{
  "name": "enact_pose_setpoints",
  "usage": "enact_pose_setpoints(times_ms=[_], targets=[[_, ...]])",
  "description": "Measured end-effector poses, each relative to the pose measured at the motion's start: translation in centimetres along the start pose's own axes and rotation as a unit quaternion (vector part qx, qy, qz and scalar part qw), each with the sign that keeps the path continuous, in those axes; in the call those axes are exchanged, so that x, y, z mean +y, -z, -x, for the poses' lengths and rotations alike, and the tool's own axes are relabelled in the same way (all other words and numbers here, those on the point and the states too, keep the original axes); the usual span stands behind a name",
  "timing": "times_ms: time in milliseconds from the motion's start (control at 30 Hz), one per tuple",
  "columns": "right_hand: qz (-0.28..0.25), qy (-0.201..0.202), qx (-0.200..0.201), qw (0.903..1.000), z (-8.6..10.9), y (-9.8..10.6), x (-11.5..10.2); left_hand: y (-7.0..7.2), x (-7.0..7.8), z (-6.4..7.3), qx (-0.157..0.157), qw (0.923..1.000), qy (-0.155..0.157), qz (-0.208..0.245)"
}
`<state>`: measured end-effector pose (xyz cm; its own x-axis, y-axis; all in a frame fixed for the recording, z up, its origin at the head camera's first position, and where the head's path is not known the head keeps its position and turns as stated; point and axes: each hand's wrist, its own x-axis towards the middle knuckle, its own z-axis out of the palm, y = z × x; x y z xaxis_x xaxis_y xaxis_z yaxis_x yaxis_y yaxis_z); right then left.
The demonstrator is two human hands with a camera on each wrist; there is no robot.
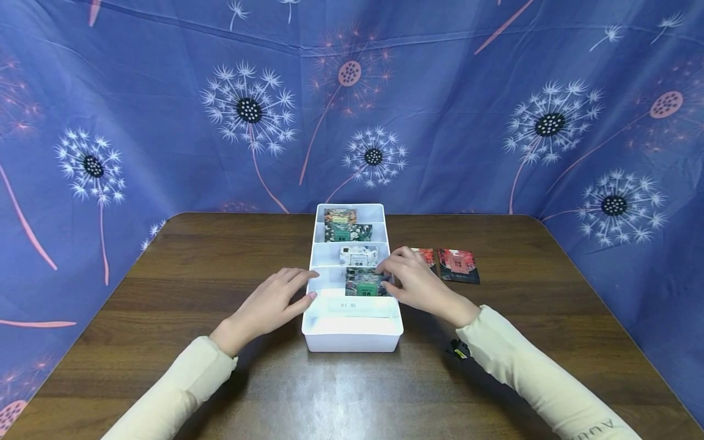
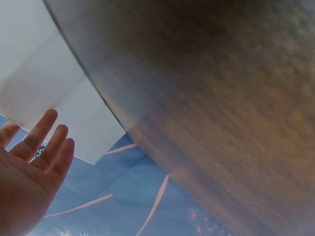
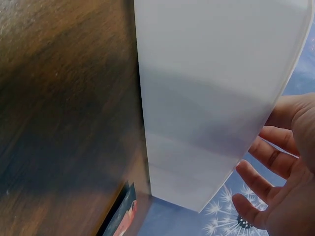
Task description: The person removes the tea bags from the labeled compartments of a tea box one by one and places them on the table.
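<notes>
A long white divided box stands lengthwise on the table with tea bag sachets in its compartments. My right hand reaches over the box's right rim and pinches the right edge of a dark green tea bag sachet. Another dark sachet edge shows just behind it. In the right wrist view, the thumb and fingers of that hand bend over the rim, hiding their tips inside. My left hand lies at the left rim, fingers extended; the left wrist view shows its fingers spread along the outer wall.
Two red sachets lie right of the box, one partly behind my right hand, the other sachet fully visible. Farther compartments hold a white sachet, a dark floral sachet and an orange-toned sachet. A small black object sits by the right sleeve.
</notes>
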<state>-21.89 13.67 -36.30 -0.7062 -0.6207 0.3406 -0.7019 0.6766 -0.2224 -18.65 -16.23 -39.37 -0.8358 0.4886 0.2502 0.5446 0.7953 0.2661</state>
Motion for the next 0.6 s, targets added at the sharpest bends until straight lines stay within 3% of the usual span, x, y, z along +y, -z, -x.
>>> enact_pose_setpoints(times_ms=[600], targets=[[-0.013, -0.013, -0.012, 0.9998, -0.05, -0.06, -0.25, -0.10, -0.01, -0.04, 0.003, 1.0000, -0.002, 0.002]])
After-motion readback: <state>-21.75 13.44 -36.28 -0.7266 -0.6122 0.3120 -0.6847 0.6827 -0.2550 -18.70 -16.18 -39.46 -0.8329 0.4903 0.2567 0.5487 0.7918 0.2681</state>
